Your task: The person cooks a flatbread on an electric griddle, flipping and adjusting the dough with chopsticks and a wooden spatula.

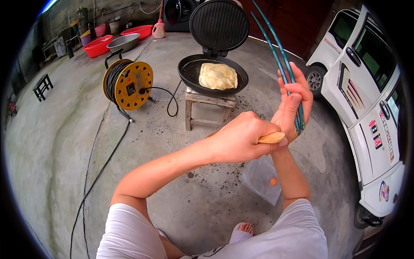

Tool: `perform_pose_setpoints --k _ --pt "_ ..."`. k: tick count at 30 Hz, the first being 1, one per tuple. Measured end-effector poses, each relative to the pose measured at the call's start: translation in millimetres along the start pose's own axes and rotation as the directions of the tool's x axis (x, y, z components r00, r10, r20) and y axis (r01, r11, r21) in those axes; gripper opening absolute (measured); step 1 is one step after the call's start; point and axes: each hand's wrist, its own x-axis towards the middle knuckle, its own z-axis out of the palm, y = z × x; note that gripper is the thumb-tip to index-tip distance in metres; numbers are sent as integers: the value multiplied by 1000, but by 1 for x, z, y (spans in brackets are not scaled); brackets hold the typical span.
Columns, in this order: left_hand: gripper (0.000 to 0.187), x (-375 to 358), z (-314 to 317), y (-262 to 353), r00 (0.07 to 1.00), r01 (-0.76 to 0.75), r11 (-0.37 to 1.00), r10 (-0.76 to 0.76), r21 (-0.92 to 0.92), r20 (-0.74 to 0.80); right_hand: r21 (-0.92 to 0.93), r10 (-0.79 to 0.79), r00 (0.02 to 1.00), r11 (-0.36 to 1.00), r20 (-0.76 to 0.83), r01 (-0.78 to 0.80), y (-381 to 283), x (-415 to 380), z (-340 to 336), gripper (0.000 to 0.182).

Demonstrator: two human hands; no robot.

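Note:
A folded, pale golden flatbread (218, 77) lies in the black pan of an electric griddle (189, 80), whose ribbed lid (219, 26) stands raised. My right hand (295, 97) grips a pair of long teal chopsticks (280, 56), tips pointing up, to the right of the griddle. In front of it, my left hand (248, 136) is closed around a wooden-handled utensil (271, 138); its handle end sticks out near my right wrist, and its working end is mostly hidden behind the forearm. Both hands are close together, nearer to me than the griddle.
The griddle stands on a small wooden stool (188, 111). A yellow cable reel (140, 86) sits left of it, its cord (99, 177) crossing the concrete floor. By my feet, a clear plastic bag (258, 179) lies with an egg (273, 181). A white vehicle (353, 108) is at right.

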Motion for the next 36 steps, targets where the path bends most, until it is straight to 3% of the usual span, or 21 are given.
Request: perform_pose_setpoints --k 13,16,19,22,36 --pt "33 0 0 0 1000 -13 1000 13 -4 -6 -2 0 1000 1000 3 0 0 1 0 29" --pt "18 0 2 1 999 15 998 -17 -57 -30 -3 0 1000 1000 1 0 0 0 0 29" --pt "17 1 2 1 999 7 998 -9 -63 -35 -7 -2 1000 1000 -2 2 -1 1 0 30" --pt "33 0 1 0 1000 -15 1000 15 -4 -7 -14 -3 1000 1000 0 3 -1 1 0 31" --pt "33 0 1 0 999 -31 1000 31 -4 -8 -17 23 999 1000 39 -22 -1 0 -4 28"
